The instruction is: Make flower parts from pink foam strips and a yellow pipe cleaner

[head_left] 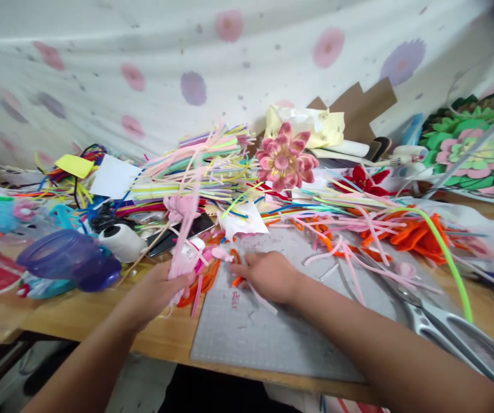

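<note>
My left hand (pixel 152 295) is closed round a bundle of pink and white fuzzy pipe cleaners (pixel 182 261), partly hidden by the fingers. One long pale pink stem (pixel 189 215) rises from it. My right hand (pixel 268 275) rests low over the grey cutting mat (pixel 234 327) with its fingers curled together. At its fingertips shows a bit of orange pipe cleaner (pixel 237 281); whether it is gripped, I cannot make out. A pale pink strip (pixel 264 299) sticks out beneath this hand. Orange pipe cleaner loops (pixel 206 281) lie between the hands.
Scissors (pixel 440 327) lie on the right by loose pink stems. Behind are a heap of pastel pipe cleaners (pixel 204 163), a pink flower (pixel 285 158) and an orange pipe cleaner piece (pixel 423 238). A purple translucent container (pixel 69 258) and a white roll (pixel 122 242) stand left.
</note>
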